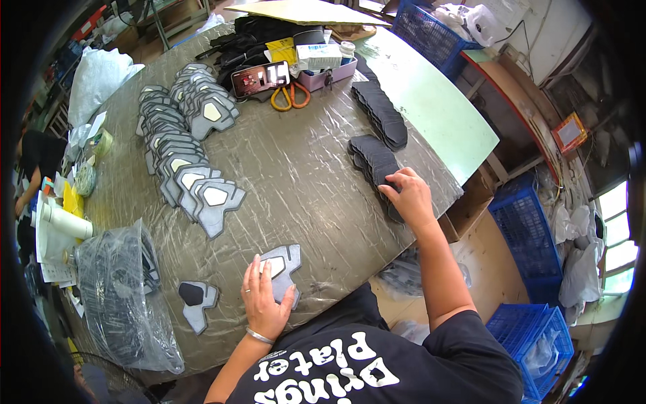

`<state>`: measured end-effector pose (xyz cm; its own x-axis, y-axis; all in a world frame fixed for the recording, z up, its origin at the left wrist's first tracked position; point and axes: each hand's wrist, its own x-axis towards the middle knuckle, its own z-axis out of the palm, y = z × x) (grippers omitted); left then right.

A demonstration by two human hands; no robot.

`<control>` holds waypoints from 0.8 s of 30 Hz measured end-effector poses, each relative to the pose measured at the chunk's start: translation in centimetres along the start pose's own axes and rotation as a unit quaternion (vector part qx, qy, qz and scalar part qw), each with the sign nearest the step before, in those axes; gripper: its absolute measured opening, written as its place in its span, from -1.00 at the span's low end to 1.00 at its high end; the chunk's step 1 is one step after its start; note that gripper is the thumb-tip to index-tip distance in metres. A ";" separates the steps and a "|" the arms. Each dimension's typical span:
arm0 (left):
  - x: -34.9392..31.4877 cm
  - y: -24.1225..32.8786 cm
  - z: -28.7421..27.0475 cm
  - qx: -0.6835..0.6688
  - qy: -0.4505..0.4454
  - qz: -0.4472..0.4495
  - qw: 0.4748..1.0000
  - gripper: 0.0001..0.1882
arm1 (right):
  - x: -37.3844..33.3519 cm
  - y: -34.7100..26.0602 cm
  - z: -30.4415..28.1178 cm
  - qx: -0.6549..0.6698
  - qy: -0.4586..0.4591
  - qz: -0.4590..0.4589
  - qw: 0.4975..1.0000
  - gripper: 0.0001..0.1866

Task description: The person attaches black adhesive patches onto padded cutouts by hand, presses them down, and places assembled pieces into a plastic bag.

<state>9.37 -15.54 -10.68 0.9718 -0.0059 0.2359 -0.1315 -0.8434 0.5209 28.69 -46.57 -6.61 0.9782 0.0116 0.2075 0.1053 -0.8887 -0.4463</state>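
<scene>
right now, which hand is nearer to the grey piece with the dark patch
Left: the left hand is just right of that grey piece; the right hand is much farther right, at the dark stack.

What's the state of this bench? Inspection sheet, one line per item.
Surface: table under wrinkled clear film.
Job's things: layered grey pieces in two overlapping rows; dark pieces in rows at right; a grey piece with a white patch and a smaller dark-patched piece near the person.
Clutter: phone, orange-handled scissors, purple tray, clear plastic bag.
Hands: left hand over the white-patched piece; right hand at the nearer dark row, grip unclear.
Cables: possibly one by the upper-right wall; too thin to confirm.
Surroundings: blue baskets at right; another person's arm at far left.
</scene>
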 end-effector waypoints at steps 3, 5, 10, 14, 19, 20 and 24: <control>-0.4 -0.4 -0.2 -0.011 0.037 -0.005 0.999 -0.31 | 0.7 0.6 -0.5 0.015 -0.015 -0.043 0.999 -0.81; -0.6 -0.5 -0.4 -0.018 0.050 -0.005 0.999 -0.32 | 1.0 0.8 -0.7 0.023 -0.037 -0.089 0.995 -0.83; -0.6 -0.3 -0.5 -0.032 0.057 -0.004 0.998 -0.35 | 1.4 3.0 0.6 0.150 -0.020 -0.073 0.986 -0.83; -0.3 -0.4 -0.3 -0.043 0.062 -0.003 0.997 -0.36 | 1.9 8.4 1.0 0.515 -0.047 0.191 0.834 -0.83; 0.6 0.5 -0.9 0.011 0.046 0.033 0.998 -0.37 | 1.6 7.3 1.0 0.563 -0.025 0.181 0.806 -0.81; 1.3 0.8 -1.0 0.010 0.045 0.035 0.998 -0.37 | 1.7 7.3 0.9 0.563 -0.023 0.181 0.806 -0.81; 7.1 4.3 -0.2 -0.046 -0.057 0.181 0.981 -0.38 | 1.8 6.7 0.2 0.503 -0.030 0.165 0.848 -0.83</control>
<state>15.63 -19.14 -6.61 0.8731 -0.3608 0.3280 -0.4840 -0.7235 0.4923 31.20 -52.46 -9.40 0.9882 -0.1113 -0.1054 -0.1070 -0.0078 -0.9942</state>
